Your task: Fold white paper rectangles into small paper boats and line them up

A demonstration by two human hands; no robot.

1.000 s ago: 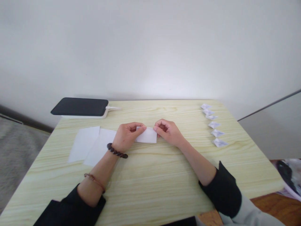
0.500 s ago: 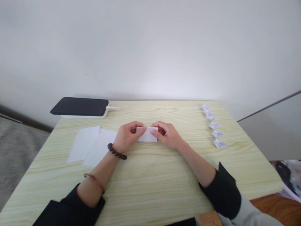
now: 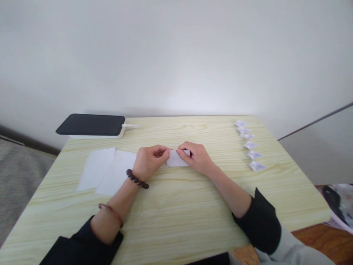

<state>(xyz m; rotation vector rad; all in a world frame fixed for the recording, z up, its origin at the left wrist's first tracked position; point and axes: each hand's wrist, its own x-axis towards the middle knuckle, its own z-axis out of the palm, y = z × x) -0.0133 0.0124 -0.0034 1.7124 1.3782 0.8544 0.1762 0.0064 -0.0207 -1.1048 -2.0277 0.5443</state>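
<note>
A small white folded paper [image 3: 176, 159] is held between my two hands above the middle of the table. My left hand [image 3: 151, 159] pinches its upper left corner between thumb and forefinger. At the upper right part of the paper, my right hand [image 3: 195, 156] grips it, with the thumb lying on the near face and the fingers behind. The fingers behind the paper are partly hidden. Beside my left wrist lie flat white paper sheets [image 3: 96, 167], overlapping one another.
Several folded white paper shapes [image 3: 253, 154] stand in a row along the table's right side. A dark-screened phone [image 3: 91, 125] rests on a white block at the back left, with a white cable [image 3: 131, 126] plugged in. Behind the pale wooden table [image 3: 176, 221] rises a white wall [image 3: 176, 59].
The folded paper has shifted slightly right relative to my left hand. My left thumb and forefinger now sit at its corner, and my right hand covers more of its right end.
</note>
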